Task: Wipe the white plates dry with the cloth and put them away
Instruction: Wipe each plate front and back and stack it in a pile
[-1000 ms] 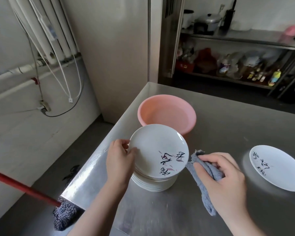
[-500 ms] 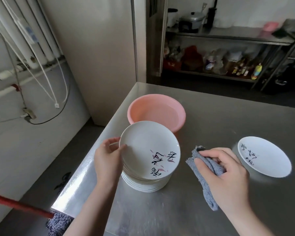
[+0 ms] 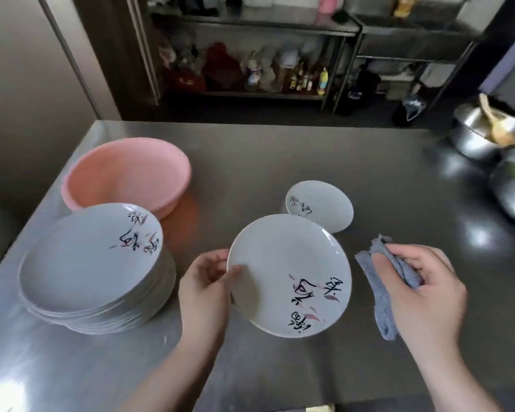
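In the centre of the frame the left hand (image 3: 204,288) pinches the plate (image 3: 289,276) at its left rim and the right hand (image 3: 421,288) grips the cloth (image 3: 381,304) – the plate looks stiff, smooth, probably slippery and fragile, so the rim seems the safest hold.

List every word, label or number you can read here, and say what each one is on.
No text can be read outright.
Held plate: black brush characters with pink strokes, not legible.
Stack of plates, top plate: the same kind of marking, blurred.
Lone plate: small dark characters, too small.
Shelf bottles: labels blurred.
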A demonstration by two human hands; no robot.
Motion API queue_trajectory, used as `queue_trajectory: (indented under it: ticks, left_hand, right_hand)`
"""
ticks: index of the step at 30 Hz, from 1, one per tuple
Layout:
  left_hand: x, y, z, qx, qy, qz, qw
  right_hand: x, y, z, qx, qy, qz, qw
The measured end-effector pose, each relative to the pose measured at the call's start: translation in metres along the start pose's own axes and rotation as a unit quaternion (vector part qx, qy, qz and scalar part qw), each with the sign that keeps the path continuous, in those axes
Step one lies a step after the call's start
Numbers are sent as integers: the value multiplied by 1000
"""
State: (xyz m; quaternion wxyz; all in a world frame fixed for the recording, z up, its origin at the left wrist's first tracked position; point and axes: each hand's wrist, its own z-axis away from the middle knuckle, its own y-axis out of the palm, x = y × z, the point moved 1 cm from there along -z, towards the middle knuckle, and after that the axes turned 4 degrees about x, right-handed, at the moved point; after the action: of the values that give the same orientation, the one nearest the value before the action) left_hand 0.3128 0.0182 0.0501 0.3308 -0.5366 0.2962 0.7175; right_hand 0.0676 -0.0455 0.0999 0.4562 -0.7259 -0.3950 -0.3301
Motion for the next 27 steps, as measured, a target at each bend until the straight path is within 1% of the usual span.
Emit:
queue_trajectory:
  ticks: [3,8,11,15,17,20,22,23,25,27]
  left_hand:
    - [46,53,14,-23,-55,20,998]
    - [101,130,30,-101,-97,14,990]
    - [120,155,38,-135,-101,3,986]
    - [129,168,52,-160,-108,-36,981]
    - [129,169,56,-152,-103,-69,981]
    - [123,164,54,-99,-78,-167,978]
    - [116,156,49,-64,-54,-263,961]
    - [114,152,46,-48,-48,-293,954]
    - [112,148,40,-15,-42,-314,949]
    - [113,148,37,-1,-30,-328,944]
  right_hand:
    - [-39,-28,-14,14,8,-3,1000]
    - [-101,-63,-39,102,1,-2,995]
    - [-129,-70,-51,156,0,-22,988]
    - [-155,-62,-57,215,16,-38,976]
    - [-164,-51,-55,244,21,-42,969]
    - [-176,-29,-45,303,10,8,953]
    - [-181,-17,-37,345,7,34,938]
    - [-181,-13,-33,364,0,54,930]
    - [-182,-9,-26,391,-42,123,911]
    - [-185,-10,-22,386,-104,188,897]
